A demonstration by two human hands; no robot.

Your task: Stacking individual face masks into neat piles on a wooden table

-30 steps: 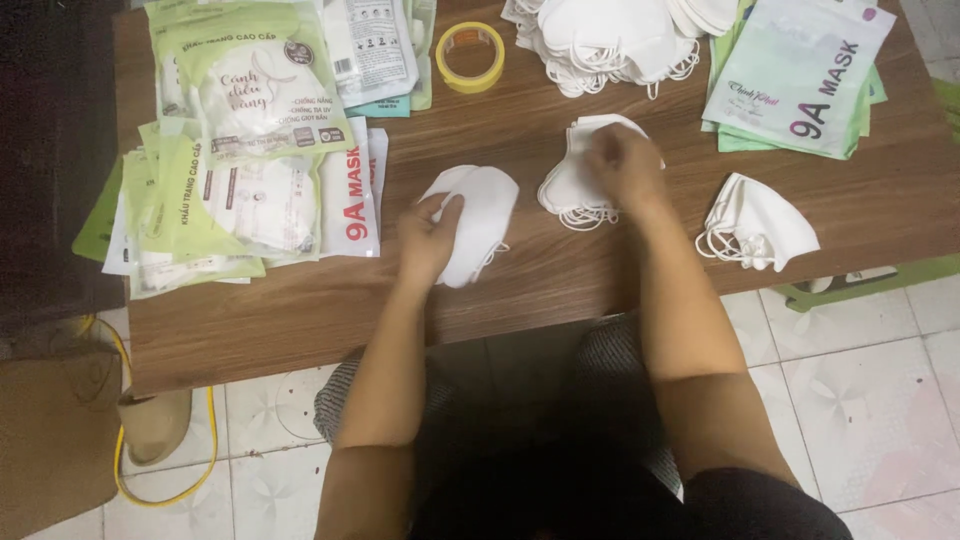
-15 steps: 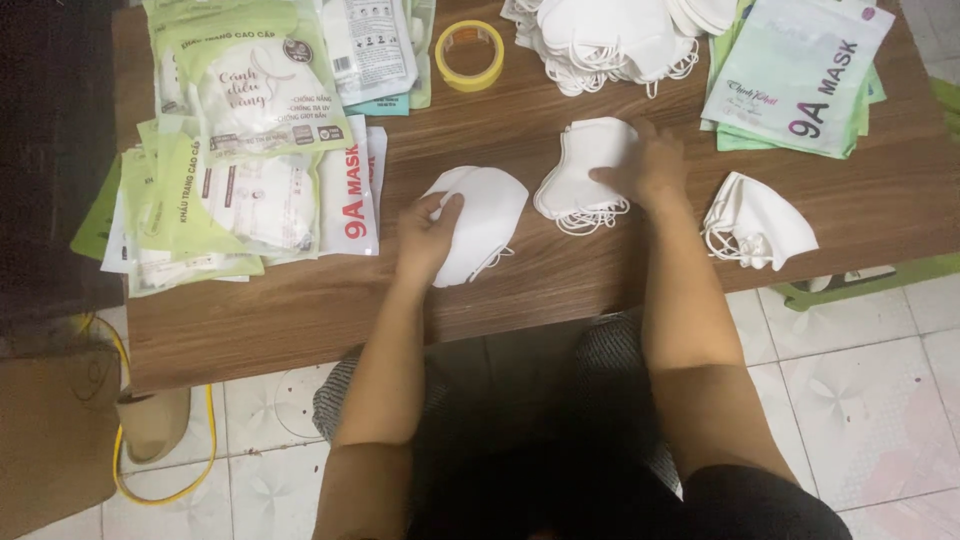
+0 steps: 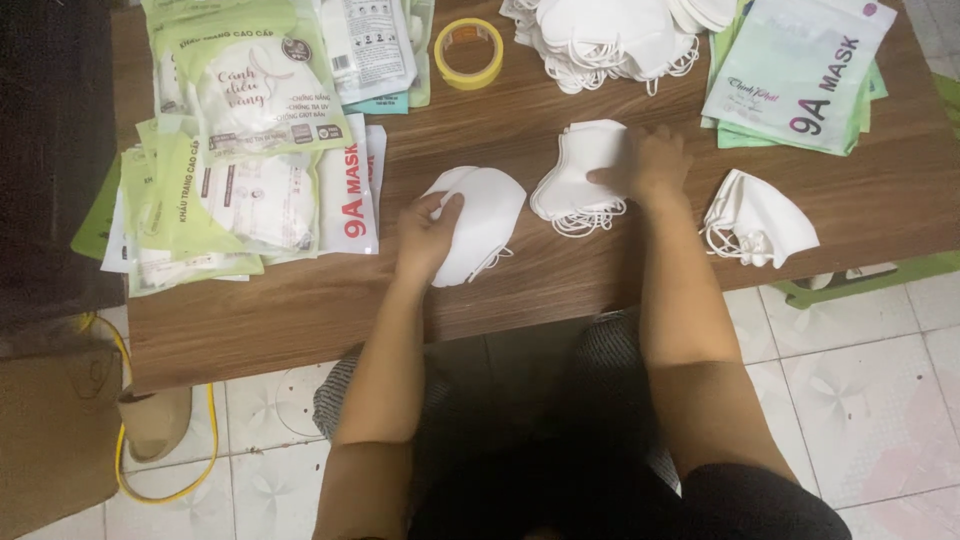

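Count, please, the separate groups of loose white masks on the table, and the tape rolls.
Groups of loose white masks: 4 (under the left hand at, under the right hand at, at the right, top pile)
Yellow tape roll: 1
Total: 5
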